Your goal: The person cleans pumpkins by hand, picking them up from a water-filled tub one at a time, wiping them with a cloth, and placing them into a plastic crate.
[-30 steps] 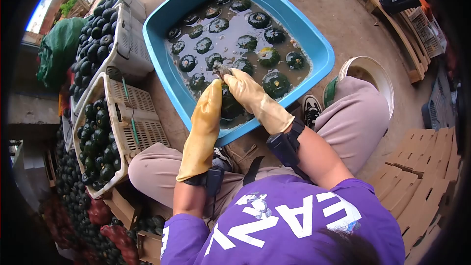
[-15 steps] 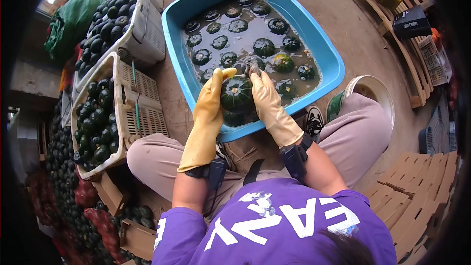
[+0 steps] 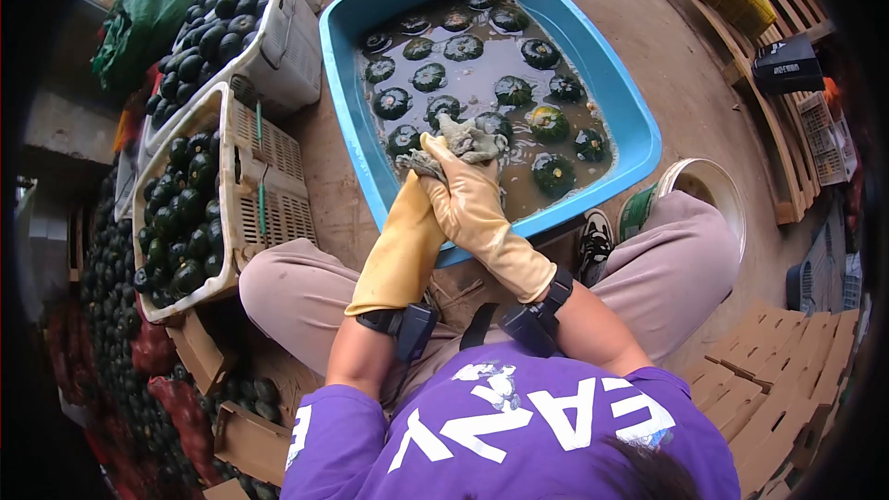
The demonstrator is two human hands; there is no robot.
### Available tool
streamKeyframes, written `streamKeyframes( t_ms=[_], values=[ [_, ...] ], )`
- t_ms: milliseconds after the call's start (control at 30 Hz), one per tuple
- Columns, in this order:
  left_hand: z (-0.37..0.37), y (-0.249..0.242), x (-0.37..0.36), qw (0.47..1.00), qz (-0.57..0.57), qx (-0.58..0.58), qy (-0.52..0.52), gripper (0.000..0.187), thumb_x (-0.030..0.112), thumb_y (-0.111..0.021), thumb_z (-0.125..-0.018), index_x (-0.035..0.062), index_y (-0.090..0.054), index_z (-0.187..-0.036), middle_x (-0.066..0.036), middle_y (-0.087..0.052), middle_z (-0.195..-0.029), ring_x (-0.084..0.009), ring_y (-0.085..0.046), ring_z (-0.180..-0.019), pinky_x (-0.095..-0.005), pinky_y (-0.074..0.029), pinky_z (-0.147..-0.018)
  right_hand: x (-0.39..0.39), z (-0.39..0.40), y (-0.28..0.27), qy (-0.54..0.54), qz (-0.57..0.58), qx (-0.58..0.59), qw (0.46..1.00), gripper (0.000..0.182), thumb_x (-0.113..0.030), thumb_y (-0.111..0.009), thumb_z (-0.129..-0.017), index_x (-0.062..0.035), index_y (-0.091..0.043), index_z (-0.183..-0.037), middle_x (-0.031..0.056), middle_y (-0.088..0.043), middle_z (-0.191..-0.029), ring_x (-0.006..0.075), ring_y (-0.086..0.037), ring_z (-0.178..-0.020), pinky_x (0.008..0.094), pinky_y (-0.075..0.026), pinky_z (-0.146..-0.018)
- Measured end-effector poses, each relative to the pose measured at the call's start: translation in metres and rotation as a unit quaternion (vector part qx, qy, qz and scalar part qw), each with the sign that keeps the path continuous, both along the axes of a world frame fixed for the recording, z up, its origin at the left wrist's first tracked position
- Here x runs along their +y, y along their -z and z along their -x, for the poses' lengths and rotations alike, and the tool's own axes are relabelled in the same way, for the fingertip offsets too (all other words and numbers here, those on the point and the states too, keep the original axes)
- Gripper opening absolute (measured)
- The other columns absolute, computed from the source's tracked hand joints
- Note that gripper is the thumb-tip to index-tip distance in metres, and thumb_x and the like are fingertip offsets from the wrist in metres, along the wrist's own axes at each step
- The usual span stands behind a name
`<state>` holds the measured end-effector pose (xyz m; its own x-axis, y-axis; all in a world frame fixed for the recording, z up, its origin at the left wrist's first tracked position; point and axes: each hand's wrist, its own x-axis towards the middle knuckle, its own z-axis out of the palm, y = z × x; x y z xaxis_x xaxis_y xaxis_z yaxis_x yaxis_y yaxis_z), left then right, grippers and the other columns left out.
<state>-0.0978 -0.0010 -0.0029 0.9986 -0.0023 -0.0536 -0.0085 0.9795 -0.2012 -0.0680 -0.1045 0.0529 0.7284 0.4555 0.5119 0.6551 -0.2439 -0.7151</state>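
Both my hands wear long cream rubber gloves and are together over the near side of a blue tub (image 3: 639, 130) of murky water. My right hand (image 3: 463, 185) is closed on a wet grey cloth (image 3: 468, 141), crossing in front of the other hand. My left hand (image 3: 415, 199) is beneath and beside it, its fingers hidden by the right glove and the cloth. Whatever lies under the cloth is covered from view. Several dark green squashes float in the tub around my hands, one squash (image 3: 554, 174) to the right and another squash (image 3: 404, 140) to the left.
White crates (image 3: 278, 139) full of green squashes stand at the left, with a green sack (image 3: 148, 28) behind. A white bucket (image 3: 708, 176) is by my right knee. Wooden pallets (image 3: 787, 167) and flat cardboard (image 3: 778, 380) lie on the right; red net bags (image 3: 185, 417) at lower left.
The dark green squash held between my hands has gone out of sight. My right hand has moved left across the left one, and the grey cloth is now spread out above them.
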Motion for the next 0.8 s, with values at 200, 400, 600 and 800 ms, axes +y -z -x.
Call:
streamKeyframes(
  t_ms=[200, 400, 600, 800],
  values=[
    [0.032, -0.049, 0.000, 0.621, -0.774, 0.085, -0.088, 0.040, 0.031, -0.048, -0.107, 0.0115, -0.052, -0.142, -0.011, -0.058, -0.135, -0.0237, -0.057, -0.123, -0.0386, -0.047, -0.103, -0.013, -0.045, 0.014, -0.002, -0.053, 0.273, 0.961, 0.038, -0.029, -0.046, -0.109, 0.0016, -0.065, -0.119, 0.0151, -0.071, -0.100, 0.0223, -0.066, -0.084, 0.0337, -0.052, -0.080],
    [0.033, -0.108, 0.064, 0.887, -0.363, 0.246, -0.146, 0.062, 0.060, -0.059, -0.095, 0.0031, -0.064, -0.117, -0.020, -0.070, -0.102, -0.0279, -0.069, -0.075, -0.0255, -0.054, -0.052, -0.041, -0.092, 0.025, -0.101, 0.273, 0.274, 0.916, 0.048, -0.043, -0.047, -0.104, -0.0020, -0.068, -0.117, 0.0210, -0.071, -0.108, 0.0408, -0.065, -0.103, 0.0445, -0.048, -0.091],
    [0.106, -0.185, 0.322, 0.769, -0.125, 0.284, -0.559, 0.044, 0.052, -0.060, -0.095, 0.0093, -0.065, -0.103, -0.008, -0.068, -0.106, -0.0284, -0.067, -0.088, -0.0425, -0.064, -0.071, -0.053, -0.145, 0.028, 0.024, 0.454, 0.145, 0.879, 0.068, -0.054, -0.066, -0.089, 0.0022, -0.061, -0.127, 0.0260, -0.068, -0.121, 0.0409, -0.063, -0.118, 0.0442, -0.050, -0.100],
    [0.127, -0.222, 0.344, 0.641, -0.442, 0.310, -0.545, 0.051, 0.040, -0.051, -0.105, 0.0046, -0.049, -0.142, -0.020, -0.064, -0.129, -0.0309, -0.069, -0.101, -0.0360, -0.059, -0.081, -0.029, -0.149, 0.052, -0.121, 0.557, 0.169, 0.804, 0.109, -0.057, -0.087, -0.063, 0.0092, -0.046, -0.139, 0.0304, -0.063, -0.127, 0.0409, -0.062, -0.119, 0.0416, -0.051, -0.100]
  ],
)
